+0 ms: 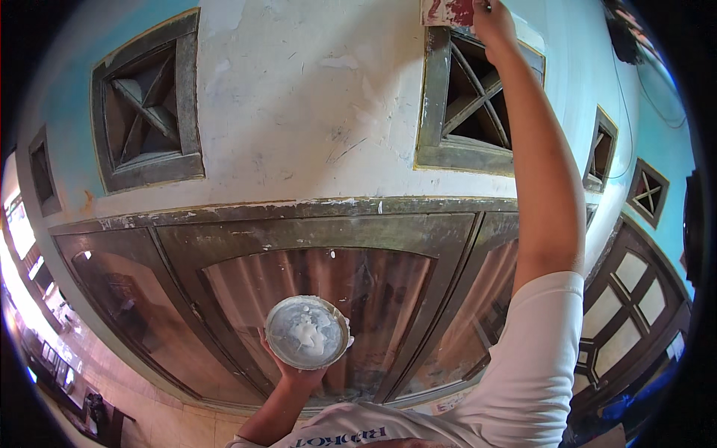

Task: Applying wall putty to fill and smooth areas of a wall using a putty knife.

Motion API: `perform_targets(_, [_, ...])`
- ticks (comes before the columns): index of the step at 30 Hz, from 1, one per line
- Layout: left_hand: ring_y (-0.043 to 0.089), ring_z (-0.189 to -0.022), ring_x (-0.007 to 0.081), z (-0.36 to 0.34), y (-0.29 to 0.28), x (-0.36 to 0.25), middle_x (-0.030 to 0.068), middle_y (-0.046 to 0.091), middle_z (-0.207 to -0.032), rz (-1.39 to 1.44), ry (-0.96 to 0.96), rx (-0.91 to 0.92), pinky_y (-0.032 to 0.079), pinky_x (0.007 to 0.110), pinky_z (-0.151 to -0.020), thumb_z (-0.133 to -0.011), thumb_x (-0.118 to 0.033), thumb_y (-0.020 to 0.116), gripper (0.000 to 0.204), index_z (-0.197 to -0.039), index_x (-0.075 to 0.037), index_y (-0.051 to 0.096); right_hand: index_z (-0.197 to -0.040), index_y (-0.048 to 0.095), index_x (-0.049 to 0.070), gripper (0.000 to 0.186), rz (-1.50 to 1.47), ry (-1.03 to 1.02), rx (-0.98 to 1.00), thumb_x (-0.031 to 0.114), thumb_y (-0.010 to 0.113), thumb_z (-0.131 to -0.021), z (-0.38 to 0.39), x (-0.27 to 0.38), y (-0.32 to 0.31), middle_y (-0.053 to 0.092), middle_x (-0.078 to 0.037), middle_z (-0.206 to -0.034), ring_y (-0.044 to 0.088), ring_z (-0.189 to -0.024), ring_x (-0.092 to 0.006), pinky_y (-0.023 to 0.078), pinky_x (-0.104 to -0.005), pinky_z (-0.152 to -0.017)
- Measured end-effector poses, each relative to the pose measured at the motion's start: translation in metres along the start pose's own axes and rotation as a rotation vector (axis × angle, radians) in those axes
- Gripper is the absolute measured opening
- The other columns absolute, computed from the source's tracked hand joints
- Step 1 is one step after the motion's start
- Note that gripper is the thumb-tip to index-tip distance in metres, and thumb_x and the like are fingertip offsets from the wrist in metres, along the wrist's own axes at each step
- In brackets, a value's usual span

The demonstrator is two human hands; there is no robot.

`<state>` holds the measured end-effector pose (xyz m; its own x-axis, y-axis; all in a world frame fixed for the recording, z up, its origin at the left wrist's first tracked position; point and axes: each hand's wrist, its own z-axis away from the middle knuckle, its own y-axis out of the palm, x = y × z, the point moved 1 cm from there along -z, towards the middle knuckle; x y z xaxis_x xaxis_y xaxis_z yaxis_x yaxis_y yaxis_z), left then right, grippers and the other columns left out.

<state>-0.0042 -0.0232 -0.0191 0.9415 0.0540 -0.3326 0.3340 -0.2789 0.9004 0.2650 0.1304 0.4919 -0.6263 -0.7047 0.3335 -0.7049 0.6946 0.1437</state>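
Observation:
My left hand (299, 375) is closed under a round, shallow metal dish (280, 328), holding it up in front of the glazed door. A lump of white putty (310, 337) lies in the dish, and some is smeared over its right rim. High up at the top edge, my right arm is stretched out, and my right hand (496, 28) grips a flat putty scraper (447, 12) with dark red and white smears on its face. The scraper is against or close to the white wall (314, 89), just above a vent opening; whether it touches cannot be told.
Two wooden vents with crossed slats, a left one (153, 104) and a right one (478, 101), sit in the wall. Below runs a dark wooden door frame (321, 228) with glass and curtains behind. Another panelled door (620, 306) stands at right. Tiled floor (160, 411) shows lower left.

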Motion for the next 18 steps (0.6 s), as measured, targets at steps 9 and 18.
perform_targets(9, [0.05, -0.124, 0.0362, -0.004, -0.015, 0.01, 0.0085, 0.05, -0.138, 0.083, -0.048, -0.022, 0.04, 0.061, -0.101, -0.078, -0.083, 0.037, 0.09, -0.137, -0.017, 0.047, -0.111, 0.061, 0.002, 0.035, -0.304, 0.05, 0.165, 0.035, 0.055, -0.098, -0.072, -0.101, -0.027, 0.059, -0.003, -0.076, 0.055, -0.06, -0.0131, 0.045, -0.0296, -0.054])
perform_targets(18, [0.047, -0.127, 0.0371, 0.004, 0.0, 0.005, 0.0085, 0.046, -0.142, 0.066, -0.053, 0.011, 0.039, 0.063, -0.102, -0.077, -0.084, 0.038, 0.092, -0.139, -0.016, 0.045, -0.111, 0.061, 0.003, 0.032, -0.069, 0.113, 0.122, 0.032, 0.054, -0.098, -0.047, -0.083, -0.011, 0.062, -0.004, -0.081, 0.057, -0.062, -0.0118, 0.046, -0.0292, -0.053])
